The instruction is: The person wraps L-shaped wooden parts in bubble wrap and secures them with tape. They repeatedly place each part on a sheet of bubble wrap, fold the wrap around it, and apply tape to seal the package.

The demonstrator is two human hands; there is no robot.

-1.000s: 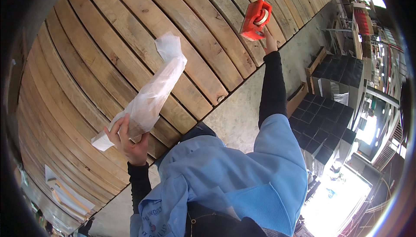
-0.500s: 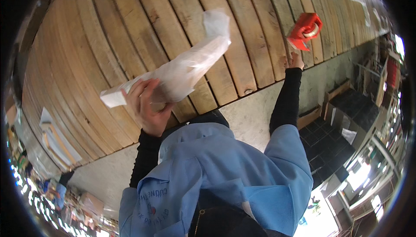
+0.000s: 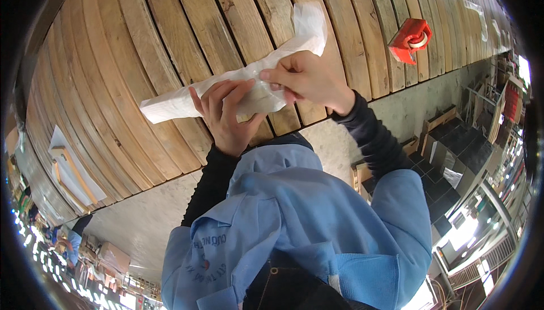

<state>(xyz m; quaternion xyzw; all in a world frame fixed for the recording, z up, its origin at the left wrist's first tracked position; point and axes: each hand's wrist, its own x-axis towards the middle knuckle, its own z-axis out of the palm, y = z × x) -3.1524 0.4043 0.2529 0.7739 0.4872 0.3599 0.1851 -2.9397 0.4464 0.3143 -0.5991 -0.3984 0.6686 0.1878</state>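
A long bundle in thin white wrapping lies slantwise on the slatted wooden table, its loose far end folded over at the upper right. My left hand is closed over its middle, fingers on top and thumb at the near side. Just right of it, my right hand pinches at the wrapping's surface, where a small glossy patch like a strip of clear tape shows beneath the fingertips. What is inside the wrapping is hidden. A red tape dispenser with a pale roll stands farther right.
The table is made of wooden slats with gaps. At the left lie a white sheet and a light wooden frame piece. Clear plastic scraps rest at the far right. Dark stacked boxes stand on the floor at right.
My right hand has moved left from beside the tape dispenser to the wrapped bundle. My left hand stays on the bundle, its fingers now spread more across the top.
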